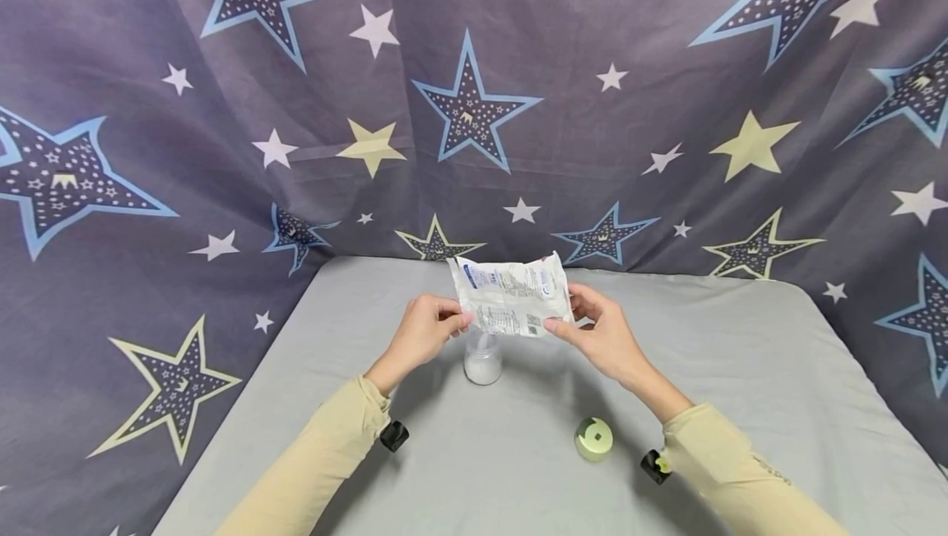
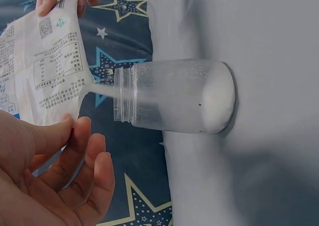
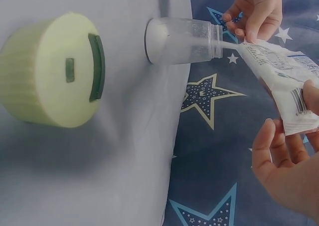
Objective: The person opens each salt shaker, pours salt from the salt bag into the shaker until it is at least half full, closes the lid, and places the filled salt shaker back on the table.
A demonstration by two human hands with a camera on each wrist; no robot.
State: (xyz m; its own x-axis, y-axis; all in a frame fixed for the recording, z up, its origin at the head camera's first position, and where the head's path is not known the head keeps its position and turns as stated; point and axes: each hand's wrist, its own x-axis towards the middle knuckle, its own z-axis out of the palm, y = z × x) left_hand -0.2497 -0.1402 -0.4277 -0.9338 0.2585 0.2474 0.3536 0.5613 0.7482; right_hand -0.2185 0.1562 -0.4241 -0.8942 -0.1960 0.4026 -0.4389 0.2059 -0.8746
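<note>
A white printed plastic bag [image 1: 513, 295] is tilted above a clear jar [image 1: 483, 360]. White powder [image 2: 100, 89] streams from a corner of the bag into the jar's mouth, and a layer of it [image 2: 219, 100] covers the jar's bottom. My left hand [image 1: 425, 330] pinches the bag's lower left corner between thumb and fingers, beside the pouring spot. At the bag's right end, my right hand [image 1: 603, 340] grips it with the thumb in front and fingers behind. The jar stands upright on the table, and neither hand touches it.
A light green lid [image 1: 594, 439] with a darker green piece on top lies on the table, nearer to me and right of the jar. The grey-covered table [image 1: 711, 355] ends at a star-patterned curtain [image 1: 474, 190] behind the jar.
</note>
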